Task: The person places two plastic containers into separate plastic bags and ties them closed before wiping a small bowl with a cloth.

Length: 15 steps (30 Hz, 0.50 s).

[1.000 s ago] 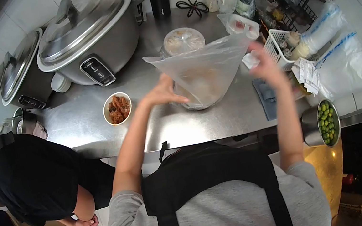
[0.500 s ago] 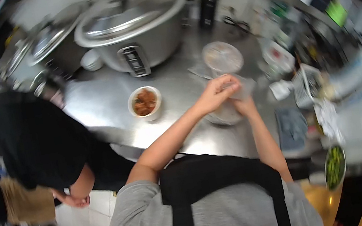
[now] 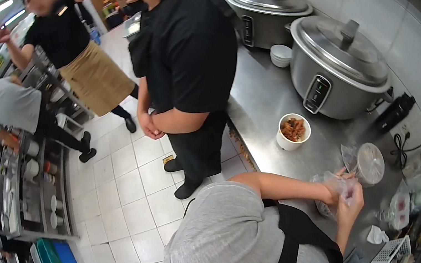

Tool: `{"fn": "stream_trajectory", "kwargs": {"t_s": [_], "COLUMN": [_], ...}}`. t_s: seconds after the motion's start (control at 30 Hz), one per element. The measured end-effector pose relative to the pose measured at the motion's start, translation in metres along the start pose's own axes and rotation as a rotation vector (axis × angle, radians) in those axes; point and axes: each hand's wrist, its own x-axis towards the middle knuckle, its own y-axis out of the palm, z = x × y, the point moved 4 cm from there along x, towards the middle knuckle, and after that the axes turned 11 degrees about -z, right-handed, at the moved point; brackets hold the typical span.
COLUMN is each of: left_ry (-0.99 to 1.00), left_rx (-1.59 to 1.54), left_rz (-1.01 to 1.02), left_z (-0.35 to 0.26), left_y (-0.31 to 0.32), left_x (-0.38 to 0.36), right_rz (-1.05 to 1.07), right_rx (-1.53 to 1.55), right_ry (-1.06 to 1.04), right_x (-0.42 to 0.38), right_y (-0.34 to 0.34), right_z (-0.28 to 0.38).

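Note:
Over the steel counter (image 3: 257, 106), both hands work close together on a thin clear plastic bag (image 3: 337, 181). My left hand (image 3: 333, 195) is closed on the plastic, its fingers partly covered by it. My right hand (image 3: 352, 204) pinches a gathered part of the same bag. Partly behind my left wrist is a round container in clear plastic (image 3: 324, 209). A round tub with a translucent lid (image 3: 370, 163) stands just beyond the hands. Farther left sits an open white paper bowl (image 3: 293, 131) of reddish-brown food, touched by neither hand.
A large rice cooker (image 3: 339, 66) and a second cooker (image 3: 265, 12) line the wall. Stacked white bowls (image 3: 281, 55) and a black bottle (image 3: 396, 113) stand nearby. A white basket (image 3: 392, 254) is at lower right. A co-worker in black (image 3: 189, 56) stands beside the counter; others are farther back.
My view has swung left, bringing the aisle and more people into sight. My hands remain together at the plastic bag, which now shows bunched between them.

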Motion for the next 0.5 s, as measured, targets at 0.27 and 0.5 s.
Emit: {"fn": "stream_trajectory", "kwargs": {"t_s": [0.27, 0.5], "left_ry": [-0.057, -0.176], "left_rx": [-0.318, -0.455], "left_rz": [-0.114, 0.039], "left_z": [-0.010, -0.007], "left_y": [-0.028, -0.035], "left_x": [0.003, 0.005], "right_rz": [-0.035, -0.280], "right_rx": [0.349, 0.340], "right_ry": [0.144, 0.118], "right_x": [-0.015, 0.013], "right_y": [-0.020, -0.002], "right_z": [-0.065, -0.060]}}
